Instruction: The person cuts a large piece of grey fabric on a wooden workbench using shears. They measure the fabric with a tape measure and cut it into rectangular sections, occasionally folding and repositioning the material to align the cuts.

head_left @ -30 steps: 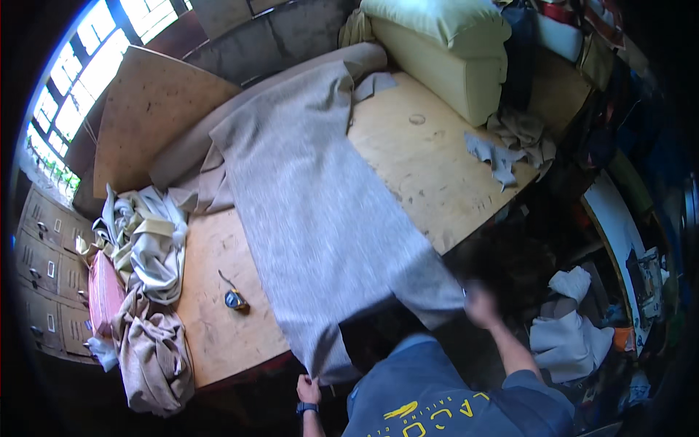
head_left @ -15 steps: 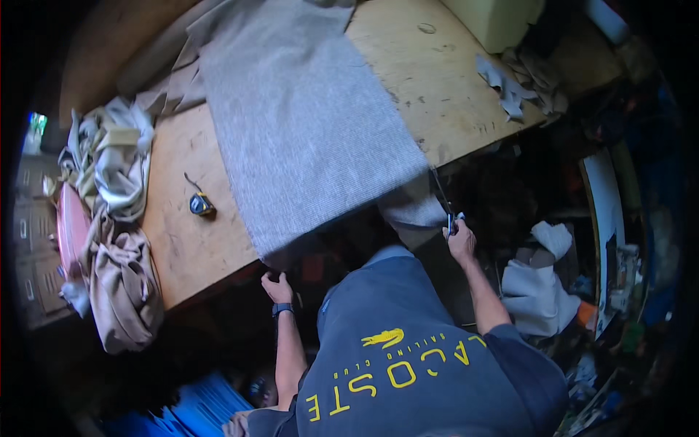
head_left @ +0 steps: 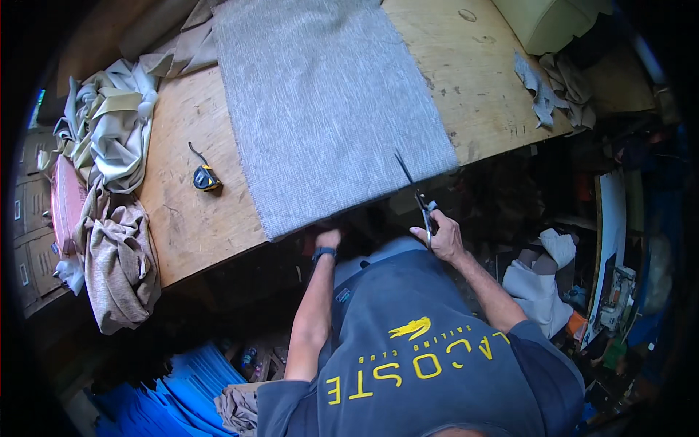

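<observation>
A long sheet of grey woven fabric (head_left: 328, 109) lies flat on a plywood worktable (head_left: 182, 218), its near end reaching the table's front edge. My right hand (head_left: 440, 237) grips a pair of dark scissors (head_left: 413, 188), whose blades point up onto the fabric's near right corner. My left hand (head_left: 328, 239), with a dark wristband, holds the fabric's near edge at the table's front. My grey shirt fills the lower middle of the view.
A yellow-and-black tape measure (head_left: 207, 178) lies on the table left of the fabric. Crumpled beige cloths (head_left: 109, 138) pile at the table's left end. Grey scraps (head_left: 546, 84) and a pale cushion (head_left: 553, 22) sit far right. Blue sheets (head_left: 182, 386) lie on the floor.
The view has closed in on the table's front edge. My right hand has brought the scissors up to the fabric's near right corner, and my left hand has risen to the fabric's edge.
</observation>
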Motion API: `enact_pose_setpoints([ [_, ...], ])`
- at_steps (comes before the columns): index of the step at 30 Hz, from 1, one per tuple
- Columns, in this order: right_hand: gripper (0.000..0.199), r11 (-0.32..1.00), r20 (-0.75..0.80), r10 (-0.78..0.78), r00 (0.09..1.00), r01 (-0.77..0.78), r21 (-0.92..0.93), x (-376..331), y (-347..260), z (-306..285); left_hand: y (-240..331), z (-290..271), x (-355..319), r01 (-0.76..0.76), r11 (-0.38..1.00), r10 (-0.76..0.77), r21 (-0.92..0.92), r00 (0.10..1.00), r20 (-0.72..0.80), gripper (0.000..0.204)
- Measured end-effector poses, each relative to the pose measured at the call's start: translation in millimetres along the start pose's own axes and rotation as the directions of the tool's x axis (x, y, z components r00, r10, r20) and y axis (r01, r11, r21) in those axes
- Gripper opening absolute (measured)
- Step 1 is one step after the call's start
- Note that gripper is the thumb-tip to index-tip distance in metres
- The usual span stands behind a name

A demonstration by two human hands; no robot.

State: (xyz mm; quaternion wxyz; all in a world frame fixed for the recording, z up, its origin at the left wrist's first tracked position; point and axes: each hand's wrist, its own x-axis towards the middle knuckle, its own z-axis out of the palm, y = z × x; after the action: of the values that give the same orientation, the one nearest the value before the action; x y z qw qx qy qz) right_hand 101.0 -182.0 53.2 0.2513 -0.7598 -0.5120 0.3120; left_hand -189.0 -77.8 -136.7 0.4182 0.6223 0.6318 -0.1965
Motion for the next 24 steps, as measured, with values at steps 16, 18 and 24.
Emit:
enact_pose_setpoints([
  [16,0.062,0.992,0.706,0.122,0.697,-0.109,-0.064,-85.1,-39.7,69.7,-42.7,-29.8,-171.0,-0.662,0.748,0.563,-0.039,0.665,-0.491,0.022],
  [18,0.060,0.995,0.699,0.041,0.714,-0.095,0.039,-84.5,-34.2,86.7,-35.2,-43.6,-185.0,-0.623,0.771,0.522,-0.131,0.736,-0.431,0.022],
  [24,0.050,0.960,0.552,0.027,0.834,-0.175,0.217,-60.2,-47.7,139.5,-38.0,-47.7,-186.9,-0.619,0.770,0.522,-0.155,0.750,-0.406,0.022],
])
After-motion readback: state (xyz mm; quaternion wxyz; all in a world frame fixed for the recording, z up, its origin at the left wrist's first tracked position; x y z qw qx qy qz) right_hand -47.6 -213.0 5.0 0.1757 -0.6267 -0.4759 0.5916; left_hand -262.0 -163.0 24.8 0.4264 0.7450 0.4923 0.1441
